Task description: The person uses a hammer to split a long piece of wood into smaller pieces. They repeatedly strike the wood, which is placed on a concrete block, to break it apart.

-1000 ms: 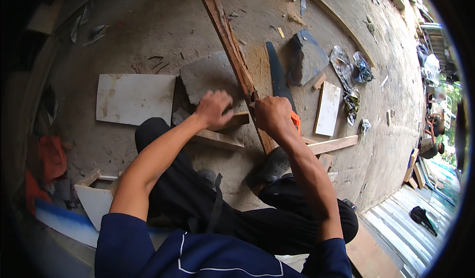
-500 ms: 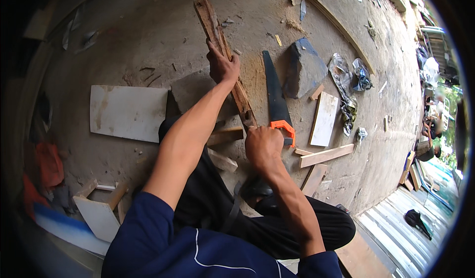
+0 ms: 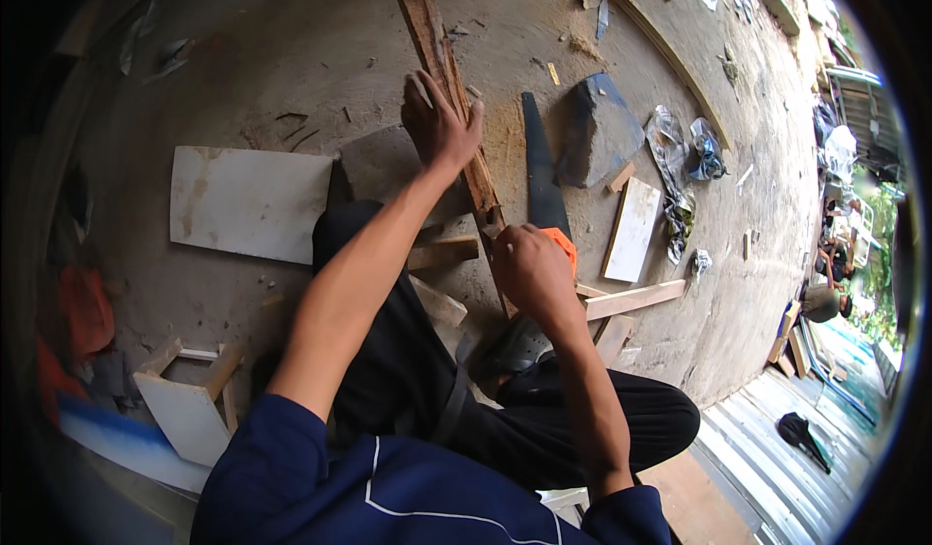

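Observation:
A long, rough brown strip of wood (image 3: 427, 35) slants from the far middle toward my feet, its surface split and worn. My left hand (image 3: 442, 132) lies across its middle, fingers stretched and apart, palm against the wood. My right hand (image 3: 539, 268) is closed beside the strip's nearer part, knuckles up, by a dark notch in the wood. Whatever its fingers hold is hidden. Just beyond that hand lies a handsaw with a dark blade (image 3: 544, 171) and an orange handle (image 3: 560, 244), partly covered by the hand.
A grey stone block (image 3: 600, 132) stands right of the saw. White boards (image 3: 248, 200) (image 3: 633, 230) and wood offcuts (image 3: 636, 299) lie around. A small wooden frame (image 3: 184, 390) is at lower left, crumpled plastic (image 3: 668, 142) at right. People (image 3: 830, 283) appear at the far right.
My left hand has loosened from around the strip, and its fingers are now spread. My right hand has shifted slightly right and away from me, covering more of the saw's handle.

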Demonstrator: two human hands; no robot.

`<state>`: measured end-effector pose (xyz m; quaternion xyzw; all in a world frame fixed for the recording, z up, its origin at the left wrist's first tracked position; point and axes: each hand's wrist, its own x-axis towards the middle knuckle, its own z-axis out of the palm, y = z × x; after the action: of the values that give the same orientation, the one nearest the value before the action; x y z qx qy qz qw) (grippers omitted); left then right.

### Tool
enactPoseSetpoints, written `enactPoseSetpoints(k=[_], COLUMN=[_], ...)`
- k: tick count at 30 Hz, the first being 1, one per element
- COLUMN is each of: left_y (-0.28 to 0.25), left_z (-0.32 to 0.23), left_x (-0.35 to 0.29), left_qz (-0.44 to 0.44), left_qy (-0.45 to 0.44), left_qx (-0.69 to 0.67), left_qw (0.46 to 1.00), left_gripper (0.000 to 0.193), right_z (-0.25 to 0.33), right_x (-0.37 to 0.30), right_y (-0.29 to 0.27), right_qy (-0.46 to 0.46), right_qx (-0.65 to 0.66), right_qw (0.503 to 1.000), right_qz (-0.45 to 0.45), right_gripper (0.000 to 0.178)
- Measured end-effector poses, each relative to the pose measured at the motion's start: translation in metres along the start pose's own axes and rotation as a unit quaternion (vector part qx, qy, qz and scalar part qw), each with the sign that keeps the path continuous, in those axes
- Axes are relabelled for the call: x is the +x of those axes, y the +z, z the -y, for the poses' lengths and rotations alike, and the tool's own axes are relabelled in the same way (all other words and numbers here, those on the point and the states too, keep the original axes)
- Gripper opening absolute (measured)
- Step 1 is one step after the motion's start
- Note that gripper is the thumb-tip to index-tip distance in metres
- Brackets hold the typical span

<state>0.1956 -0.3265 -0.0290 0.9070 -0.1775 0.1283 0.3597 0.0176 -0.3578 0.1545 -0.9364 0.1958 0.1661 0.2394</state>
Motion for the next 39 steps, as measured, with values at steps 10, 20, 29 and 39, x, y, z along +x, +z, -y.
enactPoseSetpoints(k=[10, 20, 29, 39], left_y=[-0.049, -0.022, -0.027, -0.045], left_z=[-0.033, -0.043, -0.052, -0.056], left_x=[-0.128, -0.167, -0.167, -0.175], left_qz=[0.392, 0.267, 0.203, 0.234], left_qy=[0.213, 0.141, 0.192, 0.091], left_qx=[-0.446, -0.403, -0.377, -0.425], left_qw=[0.776, 0.864, 0.883, 0.87], left_gripper=[0.022, 0.016, 0.021, 0.023], right_z=[-0.029, 0.031, 0.008, -0.002], right_x=[-0.001, 0.089, 0.052, 0.048], right_y=[-0.015, -0.064, -0.03, 0.016], right_qy=[-0.049, -0.125, -0.061, -0.001], right_qx=[0.035, -0.095, -0.129, -0.2], right_qw=[0.998, 0.985, 0.987, 0.962], right_qz=[0.025, -0.067, 0.079, 0.186], right_gripper=[0.059, 0.078, 0.093, 0.099])
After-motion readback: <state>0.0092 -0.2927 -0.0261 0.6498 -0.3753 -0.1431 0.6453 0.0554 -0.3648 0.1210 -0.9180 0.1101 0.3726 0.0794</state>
